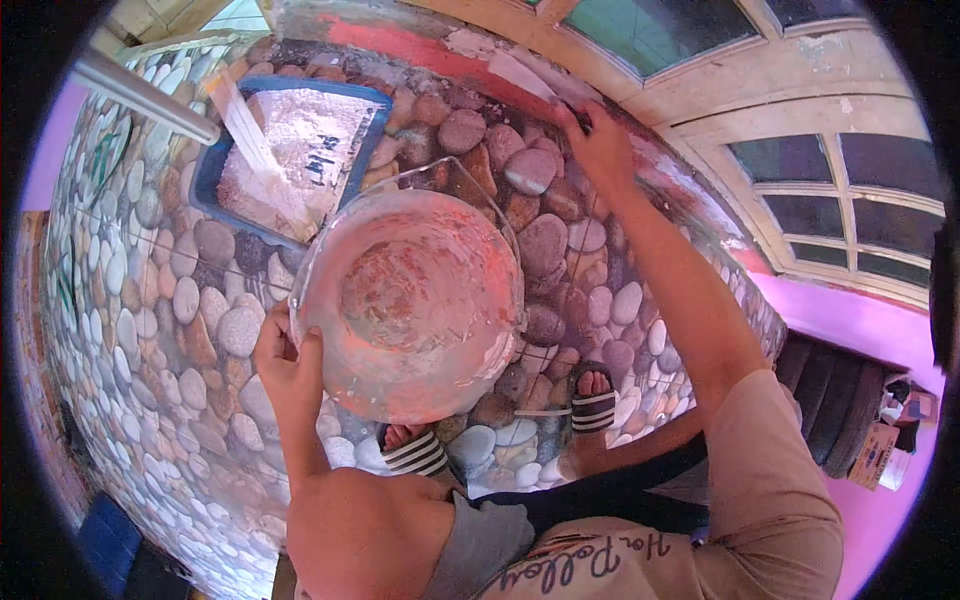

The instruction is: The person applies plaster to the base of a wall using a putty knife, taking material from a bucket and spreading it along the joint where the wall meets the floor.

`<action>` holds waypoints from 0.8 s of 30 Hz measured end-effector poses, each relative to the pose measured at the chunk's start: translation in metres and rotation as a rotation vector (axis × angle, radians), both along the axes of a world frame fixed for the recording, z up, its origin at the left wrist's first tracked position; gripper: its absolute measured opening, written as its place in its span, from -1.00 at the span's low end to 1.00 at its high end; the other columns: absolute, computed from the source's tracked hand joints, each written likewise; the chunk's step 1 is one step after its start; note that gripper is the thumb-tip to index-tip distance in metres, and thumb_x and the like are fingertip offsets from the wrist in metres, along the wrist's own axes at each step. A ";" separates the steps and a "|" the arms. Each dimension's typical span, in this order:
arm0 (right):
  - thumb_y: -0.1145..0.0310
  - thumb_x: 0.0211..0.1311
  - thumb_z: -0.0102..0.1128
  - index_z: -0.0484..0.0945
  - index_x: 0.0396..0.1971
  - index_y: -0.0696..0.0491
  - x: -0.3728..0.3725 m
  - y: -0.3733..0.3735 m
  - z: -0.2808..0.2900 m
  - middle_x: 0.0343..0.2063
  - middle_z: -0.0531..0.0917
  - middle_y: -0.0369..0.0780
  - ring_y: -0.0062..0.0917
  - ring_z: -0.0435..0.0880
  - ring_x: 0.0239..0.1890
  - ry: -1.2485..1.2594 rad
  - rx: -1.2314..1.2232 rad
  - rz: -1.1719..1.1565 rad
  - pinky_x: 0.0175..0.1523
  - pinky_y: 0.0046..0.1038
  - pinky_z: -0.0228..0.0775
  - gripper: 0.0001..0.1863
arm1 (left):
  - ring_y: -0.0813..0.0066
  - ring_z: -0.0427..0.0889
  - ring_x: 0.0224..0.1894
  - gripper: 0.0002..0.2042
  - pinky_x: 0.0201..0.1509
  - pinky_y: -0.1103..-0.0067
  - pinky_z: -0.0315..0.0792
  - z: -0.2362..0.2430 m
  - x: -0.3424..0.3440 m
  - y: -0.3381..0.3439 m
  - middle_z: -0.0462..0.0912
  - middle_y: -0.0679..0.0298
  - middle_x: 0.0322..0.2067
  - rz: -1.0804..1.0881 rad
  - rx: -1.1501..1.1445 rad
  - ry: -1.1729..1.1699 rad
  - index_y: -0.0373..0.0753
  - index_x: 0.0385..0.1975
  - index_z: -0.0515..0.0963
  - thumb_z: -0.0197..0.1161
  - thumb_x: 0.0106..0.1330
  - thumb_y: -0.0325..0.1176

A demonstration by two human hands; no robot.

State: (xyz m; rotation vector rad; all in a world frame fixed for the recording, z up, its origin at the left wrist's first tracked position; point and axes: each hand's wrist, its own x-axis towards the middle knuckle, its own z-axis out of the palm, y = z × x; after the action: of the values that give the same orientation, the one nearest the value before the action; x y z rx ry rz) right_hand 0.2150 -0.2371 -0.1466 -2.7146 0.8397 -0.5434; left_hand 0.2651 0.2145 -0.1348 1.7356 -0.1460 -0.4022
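My left hand [290,360] grips the near left rim of a pale plastic bucket [470,340], thumb over the edge. The bucket tilts toward me, its inside smeared with grey and reddish residue, its wire handle [415,172] raised at the far side. My right hand [597,150] reaches out to the base of the wall, closed round what looks like a putty knife [522,76]. The knife's pale flat blade lies against the red-and-grey wall strip [430,55]; its handle is mostly hidden in my fingers.
A blue-rimmed tray [375,120] with pale material and a flat wooden stick [255,140] sits beyond the bucket. A metal pole [145,95] juts in at upper left. Windowed wooden panels [790,90] stand at the right. My sandalled feet [593,400] rest on the pebble-patterned floor [215,330].
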 end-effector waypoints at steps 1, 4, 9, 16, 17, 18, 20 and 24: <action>-0.06 0.28 0.12 0.59 -0.26 0.15 -0.010 -0.001 -0.001 -0.36 0.66 0.02 -0.05 0.65 -0.26 0.000 -0.004 0.008 -0.16 -0.17 0.47 -0.51 | 0.63 0.42 -0.20 -0.91 -0.06 0.65 0.32 -0.001 0.000 -0.001 0.52 0.26 -0.19 0.008 -0.004 0.000 -0.32 -0.40 0.37 0.13 0.17 -0.62; 0.01 0.34 0.05 0.57 -0.28 0.16 -0.034 0.008 -0.002 -0.37 0.65 0.06 -0.02 0.64 -0.28 0.021 -0.002 0.004 -0.16 -0.14 0.45 -0.55 | 0.71 0.35 -0.31 -0.93 -0.17 0.72 0.26 -0.001 -0.002 0.002 0.42 0.42 -0.35 0.014 0.018 -0.048 -0.26 -0.37 0.38 0.13 0.23 -0.55; 0.20 0.37 0.00 0.53 -0.22 0.14 -0.032 0.023 0.014 -0.25 0.55 0.02 -0.05 0.57 -0.16 0.054 -0.139 0.240 -0.13 -0.09 0.44 -0.70 | 0.68 0.37 -0.26 -0.93 -0.13 0.70 0.28 -0.008 0.000 0.006 0.42 0.41 -0.32 -0.023 0.010 -0.028 -0.28 -0.34 0.40 0.12 0.22 -0.55; 0.16 0.40 -0.01 0.41 -0.19 0.12 -0.007 0.017 0.010 -0.24 0.54 0.02 -0.05 0.57 -0.19 0.063 -0.296 0.290 -0.16 -0.17 0.45 -0.71 | 0.57 0.41 -0.20 -0.89 -0.01 0.62 0.31 -0.002 -0.002 0.004 0.52 0.22 -0.19 0.015 -0.015 -0.004 -0.31 -0.45 0.33 0.12 0.16 -0.63; 0.16 0.40 -0.02 0.40 -0.18 0.10 -0.004 0.014 0.010 -0.24 0.56 0.02 -0.03 0.59 -0.21 0.128 -0.262 0.250 -0.18 -0.14 0.47 -0.71 | 0.56 0.43 -0.19 -0.89 0.00 0.62 0.32 -0.003 -0.003 0.004 0.53 0.20 -0.17 0.003 0.005 0.019 -0.31 -0.45 0.34 0.12 0.16 -0.63; 0.16 0.40 -0.03 0.39 -0.16 0.09 -0.001 0.011 0.010 -0.25 0.57 0.02 -0.01 0.60 -0.23 0.192 -0.228 0.209 -0.21 -0.12 0.48 -0.72 | 0.55 0.44 -0.18 -0.89 0.00 0.61 0.32 -0.004 -0.004 0.004 0.54 0.19 -0.15 -0.010 0.025 0.041 -0.31 -0.45 0.34 0.13 0.16 -0.63; 0.17 0.39 -0.01 0.40 -0.17 0.08 0.009 0.007 0.008 -0.31 0.59 0.01 -0.03 0.63 -0.31 0.182 -0.272 0.214 -0.27 -0.12 0.50 -0.73 | 0.55 0.44 -0.18 -0.89 0.00 0.61 0.33 -0.003 -0.004 0.003 0.54 0.18 -0.14 -0.004 -0.009 0.024 -0.31 -0.45 0.34 0.13 0.16 -0.63; 0.15 0.39 -0.03 0.41 -0.21 0.06 0.021 0.003 0.005 -0.39 0.63 0.01 -0.06 0.67 -0.38 0.140 -0.343 0.174 -0.37 -0.11 0.52 -0.74 | 0.56 0.44 -0.18 -0.89 -0.01 0.60 0.34 -0.005 -0.002 0.004 0.54 0.18 -0.13 0.001 -0.032 -0.004 -0.31 -0.45 0.35 0.13 0.16 -0.63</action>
State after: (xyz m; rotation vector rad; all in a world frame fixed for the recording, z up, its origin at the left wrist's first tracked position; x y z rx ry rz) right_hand 0.2359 -0.2339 -0.1413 -3.1320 0.5750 -0.5035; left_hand 0.2629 0.2186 -0.1401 1.7054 -0.1538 -0.3936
